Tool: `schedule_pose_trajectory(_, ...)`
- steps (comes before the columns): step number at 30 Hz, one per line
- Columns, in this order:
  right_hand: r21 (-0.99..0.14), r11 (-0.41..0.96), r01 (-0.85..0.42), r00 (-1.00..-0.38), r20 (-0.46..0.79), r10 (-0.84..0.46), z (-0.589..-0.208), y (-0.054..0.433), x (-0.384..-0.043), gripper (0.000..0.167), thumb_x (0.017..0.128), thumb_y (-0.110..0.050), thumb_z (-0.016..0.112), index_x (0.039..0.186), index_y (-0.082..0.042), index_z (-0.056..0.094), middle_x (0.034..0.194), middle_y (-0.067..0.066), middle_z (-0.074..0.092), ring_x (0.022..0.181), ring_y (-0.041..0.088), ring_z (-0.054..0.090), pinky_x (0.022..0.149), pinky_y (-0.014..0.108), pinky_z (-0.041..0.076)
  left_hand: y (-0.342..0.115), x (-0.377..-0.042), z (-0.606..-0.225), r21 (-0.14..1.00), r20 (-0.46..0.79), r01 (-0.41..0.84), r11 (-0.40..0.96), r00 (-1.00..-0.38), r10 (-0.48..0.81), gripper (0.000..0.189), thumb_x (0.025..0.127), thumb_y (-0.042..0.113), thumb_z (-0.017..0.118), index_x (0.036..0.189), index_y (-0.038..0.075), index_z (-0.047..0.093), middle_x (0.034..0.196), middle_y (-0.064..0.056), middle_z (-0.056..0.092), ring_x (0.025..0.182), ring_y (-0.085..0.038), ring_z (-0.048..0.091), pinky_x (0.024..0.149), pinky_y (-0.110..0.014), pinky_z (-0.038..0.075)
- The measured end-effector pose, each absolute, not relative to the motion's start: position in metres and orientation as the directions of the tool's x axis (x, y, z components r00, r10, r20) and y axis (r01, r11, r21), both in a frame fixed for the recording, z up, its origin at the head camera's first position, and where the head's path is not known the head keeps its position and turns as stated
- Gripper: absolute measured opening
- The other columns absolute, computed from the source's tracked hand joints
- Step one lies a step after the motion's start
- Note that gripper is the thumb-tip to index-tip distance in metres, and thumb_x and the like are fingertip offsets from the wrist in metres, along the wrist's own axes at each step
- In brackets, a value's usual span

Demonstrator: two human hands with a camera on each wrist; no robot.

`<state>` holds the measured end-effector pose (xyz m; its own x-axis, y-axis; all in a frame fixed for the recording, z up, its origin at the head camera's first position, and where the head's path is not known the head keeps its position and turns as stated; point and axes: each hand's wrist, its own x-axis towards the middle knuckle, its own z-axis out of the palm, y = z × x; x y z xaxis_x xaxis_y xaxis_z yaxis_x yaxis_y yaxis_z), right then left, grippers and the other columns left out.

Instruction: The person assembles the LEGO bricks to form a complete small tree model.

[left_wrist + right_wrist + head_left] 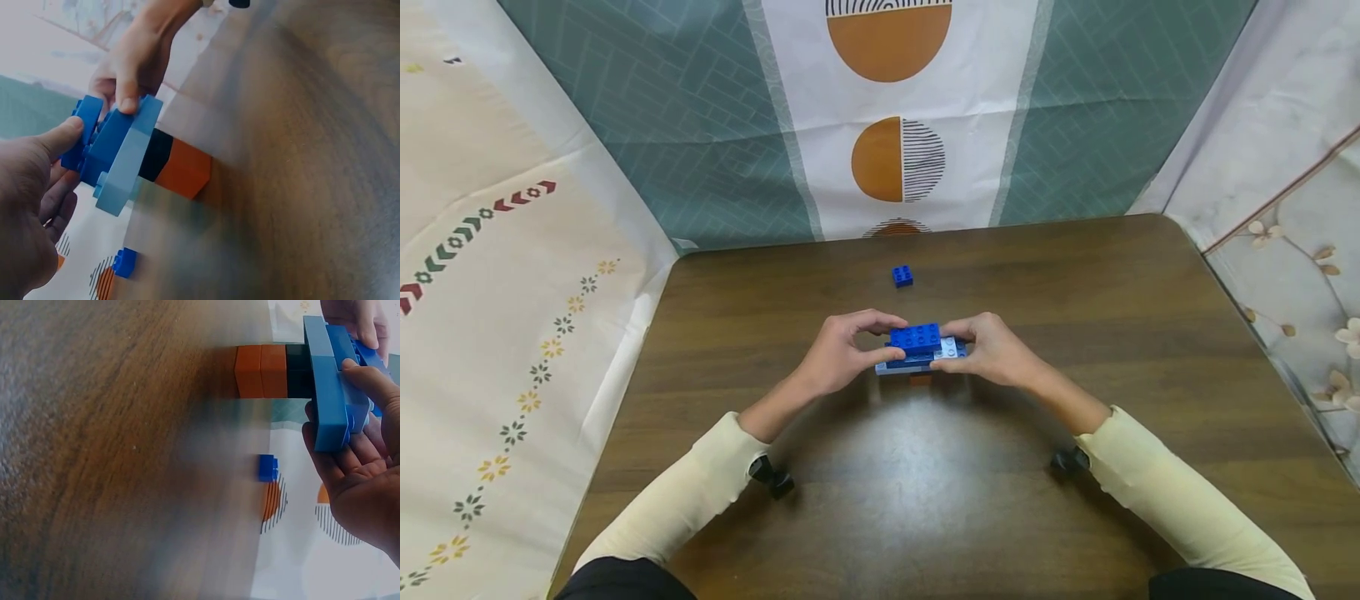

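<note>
A blue toy brick [915,337] with studs on top is pinched between the thumb and fingers of my left hand [838,354]. It sits slightly tilted over the blue layer [107,145] of a stacked brick build. Below that layer run long light-blue bricks [128,164], then a dark brick [299,370] and orange bricks [251,371] at the table. My right hand [996,350] grips the right end of the build, thumb on the near side and fingers behind, beside a pale blue brick [949,347].
A small loose blue brick [902,276] lies on the brown wooden table [760,300] behind the build. Patterned cloths hang past the table's back edge and on both sides. Dark wrist straps [770,477] sit over the cream sleeves [688,483].
</note>
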<state>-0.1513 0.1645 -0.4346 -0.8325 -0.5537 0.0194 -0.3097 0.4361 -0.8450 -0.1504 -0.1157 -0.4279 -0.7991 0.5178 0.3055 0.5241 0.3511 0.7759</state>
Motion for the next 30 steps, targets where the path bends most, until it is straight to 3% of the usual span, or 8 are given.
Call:
schedule_pose_trajectory(9,-0.877,0.401,-0.266,-0.83,-0.003,-0.558,-0.437,0.166,-0.152,0.039,0.092,-0.017,0.087,0.125,-0.001,0.075,0.109,0.009,0.077,0.087,0.022,0.067,0.075,0.029,0.059,-0.11,-0.143,-0.435,0.777,0.325,0.538,0.327,-0.788,0.523,0.037,0.091,0.021,0.087,0.126,0.012,0.078,0.118,0.001,0.076,0.107,-0.013,0.071,0.095,-0.049,0.059)
schedule_pose_trajectory(21,-0.876,0.417,-0.242,-0.844,-0.022,-0.537,-0.435,0.164,-0.152,0.044,0.091,-0.016,0.087,0.129,0.001,0.073,0.113,0.013,0.077,0.085,0.022,0.069,0.071,0.029,0.059,-0.108,-0.142,-0.45,0.824,0.355,0.506,0.257,-0.813,0.462,0.034,0.092,0.016,0.086,0.125,0.013,0.079,0.117,0.001,0.077,0.108,-0.016,0.07,0.094,-0.051,0.059)
schedule_pose_trajectory(24,-0.871,0.428,-0.243,-0.843,-0.029,-0.538,-0.433,0.165,-0.15,0.046,0.092,-0.018,0.087,0.131,0.0,0.072,0.116,0.014,0.076,0.089,0.024,0.069,0.074,0.033,0.059,-0.108,-0.142,-0.452,0.825,0.359,0.506,0.253,-0.814,0.458,0.035,0.092,0.016,0.086,0.126,0.013,0.079,0.118,0.001,0.077,0.109,-0.016,0.071,0.095,-0.051,0.059)
schedule_pose_trajectory(30,-0.898,0.349,-0.268,-0.848,0.047,-0.528,-0.426,0.17,-0.147,0.045,0.097,-0.023,0.082,0.138,-0.008,0.071,0.132,0.009,0.073,0.117,0.025,0.07,0.1,0.05,0.057,-0.109,-0.142,-0.452,0.816,0.368,0.517,0.258,-0.809,0.458,0.035,0.092,0.016,0.086,0.126,0.012,0.079,0.117,0.001,0.077,0.108,-0.015,0.071,0.096,-0.047,0.059)
